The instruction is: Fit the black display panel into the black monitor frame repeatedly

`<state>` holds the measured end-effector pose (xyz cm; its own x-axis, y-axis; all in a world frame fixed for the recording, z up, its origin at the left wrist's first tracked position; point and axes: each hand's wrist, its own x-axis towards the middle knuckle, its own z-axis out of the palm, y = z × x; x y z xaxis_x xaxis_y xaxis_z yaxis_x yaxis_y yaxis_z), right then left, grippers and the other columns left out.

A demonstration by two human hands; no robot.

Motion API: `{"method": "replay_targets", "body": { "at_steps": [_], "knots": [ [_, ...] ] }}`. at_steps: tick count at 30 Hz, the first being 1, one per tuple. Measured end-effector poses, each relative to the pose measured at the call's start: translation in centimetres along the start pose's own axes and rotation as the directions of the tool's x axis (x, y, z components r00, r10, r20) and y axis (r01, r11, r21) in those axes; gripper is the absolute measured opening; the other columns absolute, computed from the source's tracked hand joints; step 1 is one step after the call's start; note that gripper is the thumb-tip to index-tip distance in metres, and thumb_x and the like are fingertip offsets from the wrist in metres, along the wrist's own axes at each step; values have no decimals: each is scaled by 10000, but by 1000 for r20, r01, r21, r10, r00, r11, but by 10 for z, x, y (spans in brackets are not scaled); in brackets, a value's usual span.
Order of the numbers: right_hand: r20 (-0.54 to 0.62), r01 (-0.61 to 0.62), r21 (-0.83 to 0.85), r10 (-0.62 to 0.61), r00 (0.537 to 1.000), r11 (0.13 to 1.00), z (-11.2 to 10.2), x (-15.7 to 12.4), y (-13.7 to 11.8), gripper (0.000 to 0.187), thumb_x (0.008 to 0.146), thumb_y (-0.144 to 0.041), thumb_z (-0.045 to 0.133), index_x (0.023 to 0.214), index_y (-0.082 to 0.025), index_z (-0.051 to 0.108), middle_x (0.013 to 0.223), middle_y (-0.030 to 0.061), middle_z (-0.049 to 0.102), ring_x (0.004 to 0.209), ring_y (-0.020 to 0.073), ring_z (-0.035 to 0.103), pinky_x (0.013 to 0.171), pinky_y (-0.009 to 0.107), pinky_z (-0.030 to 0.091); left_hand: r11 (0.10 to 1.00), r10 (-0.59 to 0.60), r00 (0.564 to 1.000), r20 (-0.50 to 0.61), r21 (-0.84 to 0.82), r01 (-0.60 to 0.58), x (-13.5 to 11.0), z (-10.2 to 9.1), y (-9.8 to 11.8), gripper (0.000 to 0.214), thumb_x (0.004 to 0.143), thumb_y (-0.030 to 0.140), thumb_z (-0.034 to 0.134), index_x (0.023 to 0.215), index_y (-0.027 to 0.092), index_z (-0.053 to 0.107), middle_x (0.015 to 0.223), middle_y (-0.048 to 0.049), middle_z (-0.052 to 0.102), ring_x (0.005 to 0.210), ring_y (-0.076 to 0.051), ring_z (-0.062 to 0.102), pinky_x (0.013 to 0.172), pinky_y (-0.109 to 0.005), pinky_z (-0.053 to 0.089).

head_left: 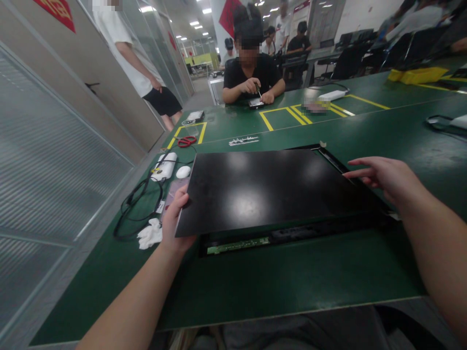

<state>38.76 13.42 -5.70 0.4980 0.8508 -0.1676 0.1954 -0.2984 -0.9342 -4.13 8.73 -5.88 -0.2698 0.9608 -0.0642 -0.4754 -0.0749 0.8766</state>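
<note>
A flat black display panel [251, 194] lies tilted above a black frame [335, 160], with its left side raised. My left hand [177, 221] grips the panel's left edge, thumb on top and fingers beneath. Along the frame's near side a strip of green circuit board [237, 245] shows. My right hand [381, 177] is at the panel's right edge, fingers apart and fingertips at or just over the frame's right side; whether they touch it I cannot tell.
Left of the panel are a crumpled white tissue [150, 234], black cables [126, 214], a white power strip [165, 166] and a phone [171, 194]. Red-handled scissors [187, 141] and small white parts [242, 141] lie behind. A person [251, 73] works across the green table [292, 282].
</note>
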Motion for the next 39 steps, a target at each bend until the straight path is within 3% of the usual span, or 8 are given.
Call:
{"method": "replay_targets", "body": {
  "at_steps": [14, 26, 39],
  "knots": [
    [0, 20, 24, -20, 1000, 999, 2, 0, 3, 184, 779, -243, 583, 886, -151, 700, 729, 111, 730, 517, 85, 463, 439, 180, 305, 998, -5, 1000, 27, 65, 4, 2, -3, -5, 248, 728, 253, 696, 966, 191, 726, 926, -9, 740, 798, -184, 656, 727, -263, 512],
    [6, 12, 9, -12, 1000, 1000, 1, 1, 3, 135, 819, -216, 585, 855, -147, 696, 695, 97, 718, 472, 65, 449, 419, 169, 304, 992, -25, 999, 26, 125, 22, 2, -3, -9, 315, 753, 268, 666, 1057, 201, 710, 969, -10, 748, 844, -205, 665, 733, -283, 501],
    [-19, -14, -28, 14, 1000, 1000, 1, -3, -1, 128, 834, -204, 586, 865, -145, 696, 733, 96, 728, 474, 58, 440, 421, 163, 307, 987, -39, 999, -8, 154, 40, 3, -3, -11, 419, 670, 311, 713, 1066, 187, 655, 921, -33, 742, 862, -245, 691, 674, -297, 504]
  ]
}}
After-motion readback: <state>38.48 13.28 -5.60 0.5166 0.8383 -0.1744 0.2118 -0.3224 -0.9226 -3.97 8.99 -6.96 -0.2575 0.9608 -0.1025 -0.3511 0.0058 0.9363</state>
